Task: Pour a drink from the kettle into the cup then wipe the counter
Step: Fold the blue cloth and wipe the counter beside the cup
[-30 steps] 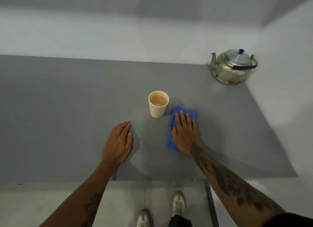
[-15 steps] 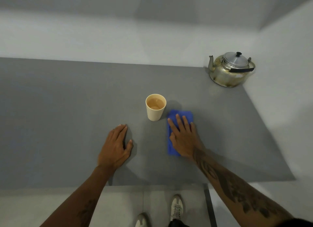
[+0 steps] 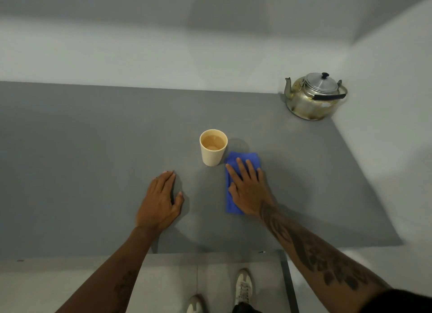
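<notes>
The right hand (image 3: pixel 249 191) lies flat, fingers spread, pressing down on the folded blue cloth (image 3: pixel 243 163) on the grey counter (image 3: pixel 93 149); it grips nothing. Just left of its fingertips stands the cup (image 3: pixel 213 147), holding a tan drink. Further left, the left hand (image 3: pixel 160 201) rests open, palm down. Far beyond, to the right, sits the kettle (image 3: pixel 313 97) in the corner.

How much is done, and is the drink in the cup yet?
Yes, pouring looks done: the cup holds tan drink and the kettle stands in the far corner. Wiping is in hand: the right hand presses the blue cloth flat. Most of the counter remains.
</notes>
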A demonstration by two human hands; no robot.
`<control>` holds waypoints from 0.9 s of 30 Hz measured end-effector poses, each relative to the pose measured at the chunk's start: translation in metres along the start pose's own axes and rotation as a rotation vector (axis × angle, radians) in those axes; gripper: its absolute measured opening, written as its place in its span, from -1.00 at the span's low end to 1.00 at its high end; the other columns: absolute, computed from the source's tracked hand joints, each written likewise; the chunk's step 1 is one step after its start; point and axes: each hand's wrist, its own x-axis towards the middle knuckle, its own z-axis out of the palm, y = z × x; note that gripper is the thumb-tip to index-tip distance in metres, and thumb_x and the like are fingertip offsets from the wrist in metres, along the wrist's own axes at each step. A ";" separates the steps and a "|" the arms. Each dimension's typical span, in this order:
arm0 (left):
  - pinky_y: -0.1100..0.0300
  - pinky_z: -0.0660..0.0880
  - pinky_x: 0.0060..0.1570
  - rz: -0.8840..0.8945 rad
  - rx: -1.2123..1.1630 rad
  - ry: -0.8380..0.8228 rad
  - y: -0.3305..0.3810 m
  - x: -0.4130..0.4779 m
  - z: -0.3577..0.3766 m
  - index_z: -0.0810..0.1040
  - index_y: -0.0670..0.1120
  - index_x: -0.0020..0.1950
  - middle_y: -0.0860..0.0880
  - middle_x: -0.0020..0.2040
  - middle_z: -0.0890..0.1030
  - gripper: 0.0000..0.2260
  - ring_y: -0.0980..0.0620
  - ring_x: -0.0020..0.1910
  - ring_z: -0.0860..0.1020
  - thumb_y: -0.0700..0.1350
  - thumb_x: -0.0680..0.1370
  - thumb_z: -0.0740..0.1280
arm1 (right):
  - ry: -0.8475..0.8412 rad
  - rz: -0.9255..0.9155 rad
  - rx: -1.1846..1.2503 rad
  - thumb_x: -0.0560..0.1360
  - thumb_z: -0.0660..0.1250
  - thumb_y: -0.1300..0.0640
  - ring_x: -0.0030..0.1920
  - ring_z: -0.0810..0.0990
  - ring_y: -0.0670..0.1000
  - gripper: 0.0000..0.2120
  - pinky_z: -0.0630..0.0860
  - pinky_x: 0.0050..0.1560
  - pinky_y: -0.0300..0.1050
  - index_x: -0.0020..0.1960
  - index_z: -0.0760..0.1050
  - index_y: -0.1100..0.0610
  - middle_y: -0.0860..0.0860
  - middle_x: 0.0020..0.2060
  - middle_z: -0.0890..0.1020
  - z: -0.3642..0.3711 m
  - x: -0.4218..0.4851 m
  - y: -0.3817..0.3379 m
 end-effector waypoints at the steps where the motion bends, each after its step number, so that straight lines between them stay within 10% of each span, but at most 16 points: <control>1: -0.04 0.24 0.46 -0.004 0.001 -0.005 0.000 0.000 0.000 0.27 -0.18 0.46 -0.13 0.45 0.35 -0.42 -0.09 0.44 0.29 0.15 0.55 0.05 | 0.016 -0.022 -0.001 0.51 -0.07 -0.12 0.47 0.31 0.28 -0.38 0.34 0.34 0.36 0.53 0.24 0.04 0.15 0.51 0.30 0.003 -0.011 -0.004; 8: -0.01 0.22 0.46 -0.020 -0.004 -0.022 0.000 0.000 0.001 0.27 -0.17 0.46 -0.14 0.45 0.35 -0.39 -0.09 0.44 0.29 0.17 0.52 0.05 | 0.055 -0.196 0.114 0.49 0.06 -0.09 0.50 0.25 0.21 -0.41 0.28 0.41 0.32 0.52 0.21 -0.02 0.06 0.53 0.28 0.004 -0.031 -0.063; 14: 0.02 0.14 0.48 -0.021 -0.012 -0.032 -0.002 -0.002 0.003 0.22 -0.15 0.49 -0.13 0.49 0.30 -0.36 -0.08 0.48 0.24 0.21 0.52 0.01 | 0.013 0.010 0.182 0.47 0.03 -0.11 0.46 0.32 0.28 -0.39 0.32 0.36 0.37 0.49 0.31 0.01 0.14 0.49 0.35 0.002 -0.025 -0.062; 19: 0.03 0.14 0.48 -0.024 -0.024 -0.048 -0.005 -0.002 0.005 0.17 -0.11 0.51 -0.09 0.51 0.25 -0.36 -0.06 0.49 0.20 0.23 0.53 0.00 | 0.048 -0.078 0.154 0.51 -0.03 -0.14 0.56 0.09 0.22 -0.38 0.11 0.49 0.30 0.56 0.12 -0.05 0.09 0.57 0.15 0.010 -0.033 -0.004; 27: 0.02 0.18 0.48 -0.015 -0.029 -0.034 -0.007 -0.001 0.007 0.18 -0.11 0.51 -0.08 0.50 0.27 -0.36 -0.04 0.48 0.22 0.23 0.53 0.01 | 0.015 0.090 0.087 0.49 -0.14 -0.18 0.52 0.22 0.24 -0.34 0.32 0.39 0.30 0.56 0.12 -0.04 0.11 0.56 0.20 0.004 0.027 0.056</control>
